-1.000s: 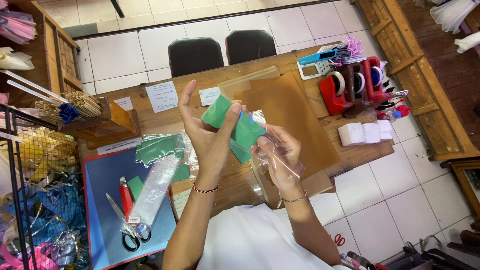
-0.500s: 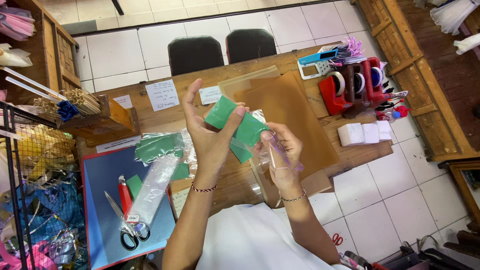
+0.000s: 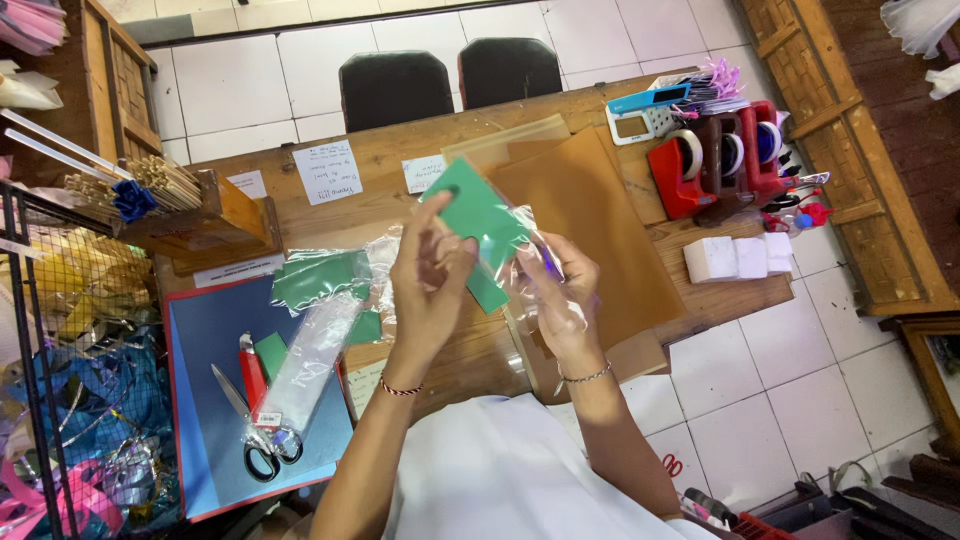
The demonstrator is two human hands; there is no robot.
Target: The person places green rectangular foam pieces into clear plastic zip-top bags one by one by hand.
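Holding a green card [image 3: 478, 212] above the wooden table [image 3: 455, 352], your left hand [image 3: 428, 283] pinches its lower left part between thumb and fingers, with the forefinger raised along the card's left edge. Your right hand [image 3: 558, 290] grips a clear plastic sleeve [image 3: 530, 262] at the card's 4 o'clock side, fingers curled and closed on the film. The card's lower right part sits inside the sleeve; how far it goes in cannot be told for certain, because the film is creased and glossy. Card and sleeve are both lifted off the table, between your two hands, roughly over the table's middle.

At 9 o'clock from your left hand lie more green sheets [image 3: 318, 277] under loose clear wrapping, partly on a blue mat [image 3: 205, 335]. On that mat, toward 8 o'clock, rest a pair of scissors [image 3: 250, 435], a red cutter [image 3: 251, 372] and a long packet of clear sleeves [image 3: 305, 365]. At 1 o'clock from your right hand a sheet of brown paper [image 3: 600, 225] covers the table. Beyond it, toward 2 o'clock, stand red tape dispensers [image 3: 715, 160], with white blocks [image 3: 738, 257] just below them. A wooden box of sticks [image 3: 185, 205] sits at 10 o'clock, and two dark chairs [image 3: 450, 85] stand at 12 o'clock beyond the table.
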